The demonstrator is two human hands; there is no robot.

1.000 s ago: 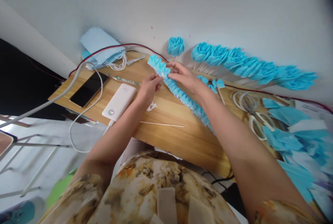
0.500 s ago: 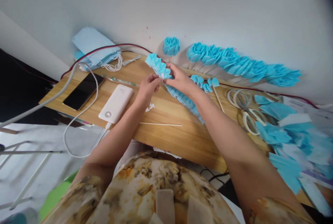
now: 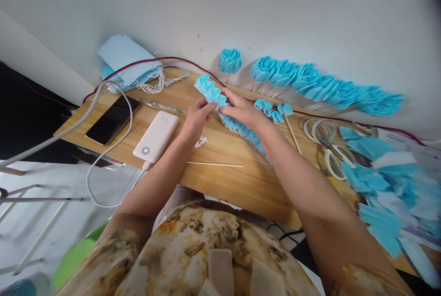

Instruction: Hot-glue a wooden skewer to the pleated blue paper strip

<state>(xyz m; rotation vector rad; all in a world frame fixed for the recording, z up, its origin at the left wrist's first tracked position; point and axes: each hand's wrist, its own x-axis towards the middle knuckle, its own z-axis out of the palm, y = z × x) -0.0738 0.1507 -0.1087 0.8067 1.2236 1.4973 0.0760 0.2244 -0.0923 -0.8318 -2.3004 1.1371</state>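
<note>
A long strip of folded blue paper [image 3: 210, 90] lies slantwise across the wooden table [image 3: 237, 181]. My left hand [image 3: 197, 117] pinches the strip near its far end. My right hand [image 3: 244, 111] lies over the strip just right of that spot, with its fingers pressed on the folds. Part of the strip runs hidden under my right wrist and shows again lower down. A thin wooden stick [image 3: 215, 164] rests on the table below my hands.
Finished blue paper roses [image 3: 310, 82] line the wall, one rose [image 3: 230, 60] apart. A white power bank [image 3: 156, 136], a phone [image 3: 113, 120], cables and face masks [image 3: 129, 59] sit at left. Tape rolls [image 3: 324, 135] and loose blue paper [image 3: 386, 181] lie at right.
Both hands stay on the strip. My right hand has slid slightly toward me along it and flattened. The view shifted a little.
</note>
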